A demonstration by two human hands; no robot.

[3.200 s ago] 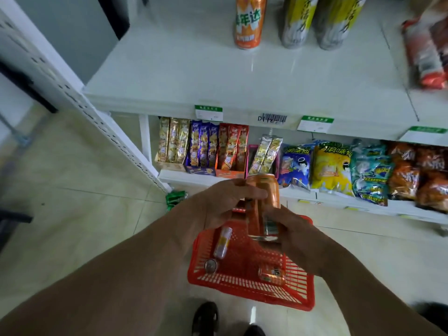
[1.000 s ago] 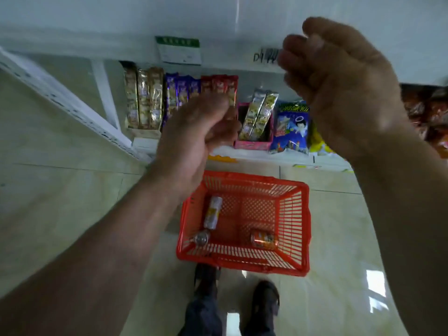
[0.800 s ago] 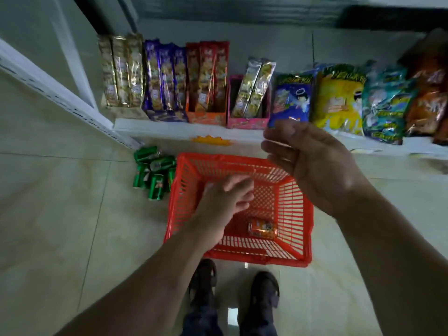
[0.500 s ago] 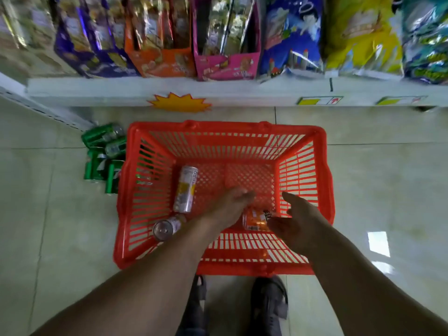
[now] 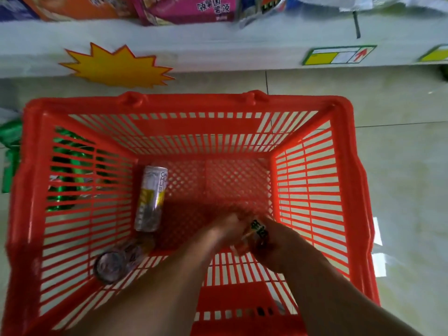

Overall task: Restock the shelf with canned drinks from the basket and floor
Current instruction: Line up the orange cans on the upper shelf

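Down in the red basket, both the left hand and right hand clasp an orange can, leaving two silver cans inside and green cans on the floor unshelved.

The red basket is showing as moulded plastic lattice, slightly glossy. The slim can lying in it is gleaming like printed metal, and the second can is showing a shiny metal end. The floor tiles are reflecting light, smooth and polished.
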